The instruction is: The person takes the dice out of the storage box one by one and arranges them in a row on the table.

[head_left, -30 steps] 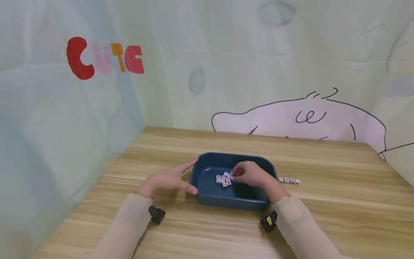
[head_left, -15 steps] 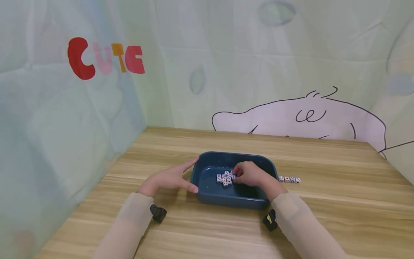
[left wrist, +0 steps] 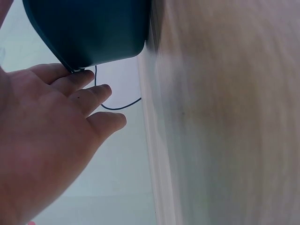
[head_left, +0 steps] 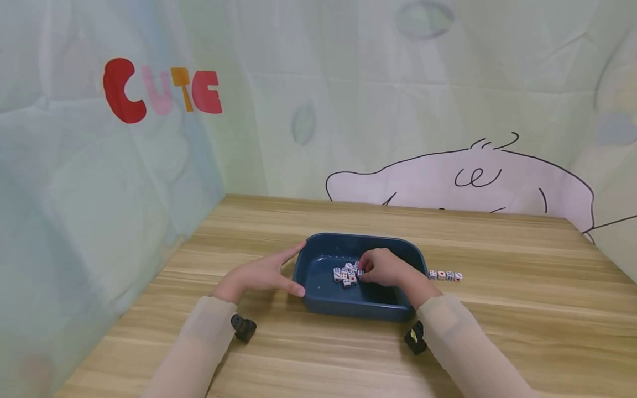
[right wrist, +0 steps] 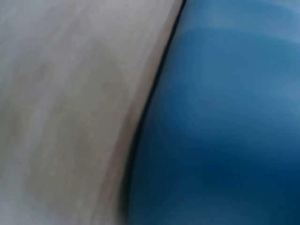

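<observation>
A dark blue rectangular tray [head_left: 358,309] stands on the table. Inside it, toward the left, lies a cluster of small white dice [head_left: 344,274] with blue and red pips. My right hand [head_left: 385,268] reaches into the tray and pinches a die [head_left: 360,273] at the cluster's right side; the fingertips partly cover it. Only the tray's blurred wall [right wrist: 225,117] shows in the right wrist view. My left hand [head_left: 261,275] spreads thumb and fingers along the tray's left end, with fingers [left wrist: 72,82] touching its rim in the left wrist view.
Several dice [head_left: 445,276] stand in a row on the wooden table [head_left: 517,309], just right of the tray. A printed cloth backdrop [head_left: 278,110] rises behind the table and along its left side.
Both hands stay almost in place. The right fingertips have shifted only slightly at the dice, and the die by them shows a little more. The tray has barely moved.
</observation>
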{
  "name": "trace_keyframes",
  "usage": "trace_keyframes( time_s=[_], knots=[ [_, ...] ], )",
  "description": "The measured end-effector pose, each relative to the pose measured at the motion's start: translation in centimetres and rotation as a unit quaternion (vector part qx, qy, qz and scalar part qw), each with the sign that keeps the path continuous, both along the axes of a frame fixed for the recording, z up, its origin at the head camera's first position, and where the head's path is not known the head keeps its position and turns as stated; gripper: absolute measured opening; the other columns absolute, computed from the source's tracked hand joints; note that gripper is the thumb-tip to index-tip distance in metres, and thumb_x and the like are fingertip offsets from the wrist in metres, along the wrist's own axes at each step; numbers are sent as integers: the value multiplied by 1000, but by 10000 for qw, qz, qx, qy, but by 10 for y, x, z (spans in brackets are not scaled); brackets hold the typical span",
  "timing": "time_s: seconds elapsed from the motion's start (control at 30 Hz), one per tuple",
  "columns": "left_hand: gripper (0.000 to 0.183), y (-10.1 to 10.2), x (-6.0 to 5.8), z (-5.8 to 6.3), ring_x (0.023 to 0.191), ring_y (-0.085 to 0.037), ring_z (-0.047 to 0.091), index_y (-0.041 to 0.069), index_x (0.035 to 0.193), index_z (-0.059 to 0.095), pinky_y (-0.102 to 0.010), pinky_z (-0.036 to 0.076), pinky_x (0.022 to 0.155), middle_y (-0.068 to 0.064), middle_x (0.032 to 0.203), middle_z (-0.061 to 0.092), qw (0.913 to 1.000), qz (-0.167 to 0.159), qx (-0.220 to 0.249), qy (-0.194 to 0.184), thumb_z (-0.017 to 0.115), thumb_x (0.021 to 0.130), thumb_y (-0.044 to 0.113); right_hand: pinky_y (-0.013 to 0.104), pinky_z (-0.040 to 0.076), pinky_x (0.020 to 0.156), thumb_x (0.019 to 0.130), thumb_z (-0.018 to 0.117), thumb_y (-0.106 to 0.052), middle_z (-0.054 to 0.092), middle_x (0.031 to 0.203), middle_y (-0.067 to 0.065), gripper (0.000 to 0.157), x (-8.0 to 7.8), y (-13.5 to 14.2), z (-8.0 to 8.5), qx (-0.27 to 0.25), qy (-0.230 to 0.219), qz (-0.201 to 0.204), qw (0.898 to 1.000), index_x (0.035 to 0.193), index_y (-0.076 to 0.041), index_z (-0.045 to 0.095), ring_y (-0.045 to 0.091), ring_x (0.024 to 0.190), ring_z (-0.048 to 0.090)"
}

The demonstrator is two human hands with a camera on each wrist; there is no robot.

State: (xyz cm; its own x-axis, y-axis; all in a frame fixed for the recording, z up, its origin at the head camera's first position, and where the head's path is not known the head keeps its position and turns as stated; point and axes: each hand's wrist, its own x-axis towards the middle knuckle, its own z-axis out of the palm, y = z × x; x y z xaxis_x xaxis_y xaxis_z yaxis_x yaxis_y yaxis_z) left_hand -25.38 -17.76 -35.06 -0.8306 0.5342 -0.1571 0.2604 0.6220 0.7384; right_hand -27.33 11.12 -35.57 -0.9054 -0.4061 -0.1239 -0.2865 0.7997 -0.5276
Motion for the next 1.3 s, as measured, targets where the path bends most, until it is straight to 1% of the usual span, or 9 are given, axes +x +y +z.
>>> trace_keyframes(
  time_s=[0.2, 0.43, 0.67, 0.93, 1.1, 1.3],
  knots=[
    [113, 1, 0, -1, 147, -32, 13, 18, 156, 11, -57, 16, 115, -9, 161, 14, 10000, 29, -3, -39, 82, 72, 42, 34, 51, 75, 86, 70, -10, 65, 87, 5, 12, 0, 3, 1, -48, 100, 4, 9999, 97, -5, 68, 18, 80, 56],
    [114, 0, 1, 1, 147, -33, 13, 18, 156, 11, -58, 17, 115, -9, 161, 14, 10000, 73, -66, -11, 82, 71, 43, 34, 51, 74, 86, 70, -10, 66, 85, 4, 13, 1, 5, 4, -243, 288, 128, 9992, 97, -3, 68, 17, 79, 57],
    [115, 0, 0, 1, 147, -32, 13, 17, 156, 11, -58, 17, 115, -9, 161, 14, 10000, 23, -46, 19, 83, 70, 45, 34, 52, 74, 88, 68, -10, 65, 88, 5, 12, 3, 10, 4, -542, 276, 1, 9981, 99, -4, 67, 17, 80, 58],
    [116, 2, 0, 0, 147, -33, 13, 16, 156, 11, -57, 17, 115, -10, 161, 14, 10000, -6, -21, 35, 83, 70, 45, 34, 52, 75, 88, 68, -11, 64, 89, 3, 12, 7, 13, 6, -667, 291, -162, 9972, 99, -5, 67, 17, 82, 58],
    [114, 2, 0, 1, 147, -32, 13, 15, 156, 11, -57, 16, 115, -10, 161, 14, 10000, -1, -29, 46, 82, 71, 42, 35, 52, 76, 89, 68, -11, 65, 89, 4, 12, 7, 16, 7, -819, 347, -153, 9959, 99, -5, 67, 17, 83, 58],
    [113, 2, 0, 0, 147, -34, 14, 16, 156, 11, -58, 18, 114, -11, 161, 14, 9999, 22, -115, 65, 82, 72, 43, 35, 52, 75, 89, 67, -11, 65, 90, 5, 12, 6, 17, 9, -963, 526, -108, 9939, 100, -4, 66, 17, 83, 58]
  ],
)
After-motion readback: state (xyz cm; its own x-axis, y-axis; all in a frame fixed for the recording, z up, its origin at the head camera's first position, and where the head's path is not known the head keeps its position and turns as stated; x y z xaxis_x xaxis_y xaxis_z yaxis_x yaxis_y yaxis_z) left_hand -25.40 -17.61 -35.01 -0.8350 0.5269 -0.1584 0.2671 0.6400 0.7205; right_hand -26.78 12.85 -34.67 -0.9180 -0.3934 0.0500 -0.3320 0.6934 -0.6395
